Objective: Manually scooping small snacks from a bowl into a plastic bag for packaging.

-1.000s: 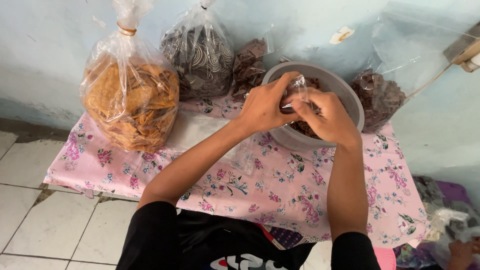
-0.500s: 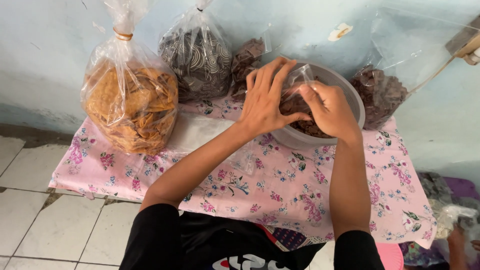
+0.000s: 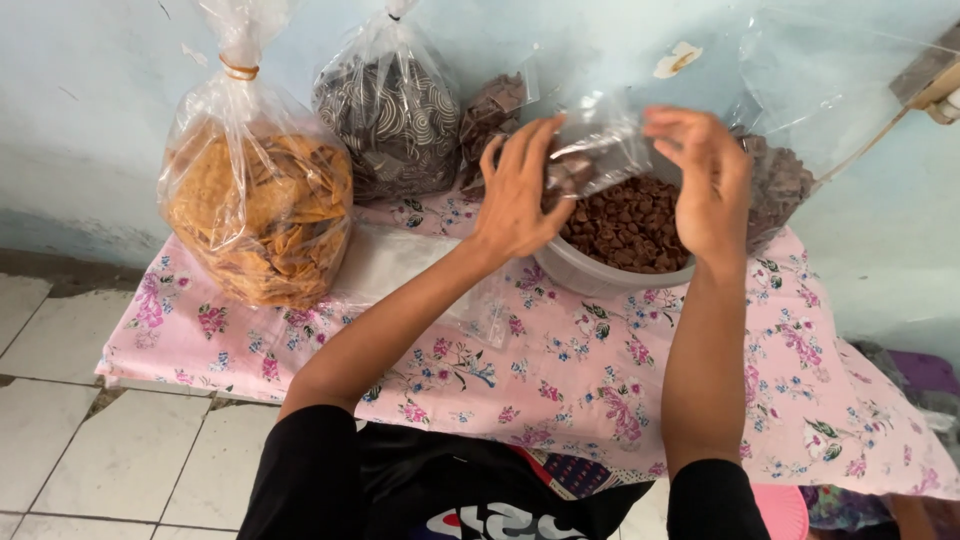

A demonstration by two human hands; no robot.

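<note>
The left hand [image 3: 515, 195] pinches a small clear bag [image 3: 592, 152] above the bowl of chocolate chips [image 3: 620, 230] — the right hand [image 3: 705, 180] hovers beside it, fingers loosely curled. Behind stand a bag of orange chips [image 3: 258, 205] and a bag of swirl-patterned snacks [image 3: 392, 110] — all on the floral tablecloth [image 3: 560, 370].

light: you work in soft, even daylight, moderately bright, with no hard source in view.
shadows: your arms cast only faint, diffuse shade on the counter [image 3: 600, 380].
glare: pale sheen streaks the clear plastic bags [image 3: 250, 190] and the small bag [image 3: 595, 150] at your hands.
blur: your right hand [image 3: 705, 185] is slightly motion-smeared; your left hand [image 3: 520, 195] is sharper.
edges: the tiles and far corners stretch and soften a little.
</note>
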